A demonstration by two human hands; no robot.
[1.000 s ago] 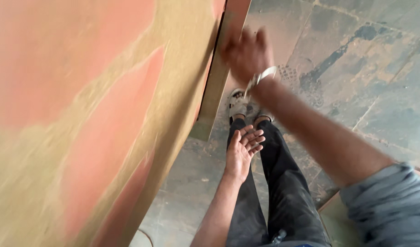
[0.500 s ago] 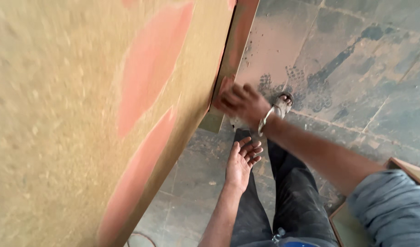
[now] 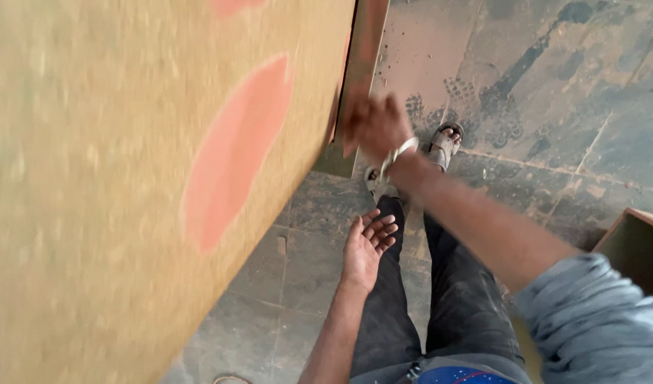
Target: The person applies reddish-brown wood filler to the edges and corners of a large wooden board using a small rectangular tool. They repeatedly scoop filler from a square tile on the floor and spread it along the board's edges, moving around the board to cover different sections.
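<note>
One large board (image 3: 127,192) fills the view from nine o'clock round to twelve, a tan, grainy sheet standing on edge, its face blurred. Two salmon-pink patches show on it: one long oval (image 3: 234,153) near the middle, and a sliver (image 3: 230,7) cut by the frame at twelve o'clock. The board's reddish edge (image 3: 362,57) runs down from twelve o'clock toward the centre.

Two hands are in view, both the person's own. The right hand (image 3: 373,128) sits just above centre, at about one o'clock, laid against the lower part of the board's edge. It is smeared by motion; the fingers look bent over the edge, but I cannot tell whether they grip it or only press on it. One pale band (image 3: 397,153) circles that wrist, and the forearm runs off toward four o'clock into a rolled grey-blue sleeve (image 3: 597,320).

The left hand (image 3: 365,245) hangs just below centre, palm up, fingers loosely spread and slightly curled, holding nothing and touching nothing. It is well apart from the board, over the dark trousers (image 3: 447,306).

Two sandalled feet show beyond the right wrist: one (image 3: 444,142) plainly seen at one o'clock, the other (image 3: 376,185) partly hidden by the arm. The stained stone floor (image 3: 554,107) carries dusty shoe prints. One wooden box corner (image 3: 636,245) enters at three o'clock.
</note>
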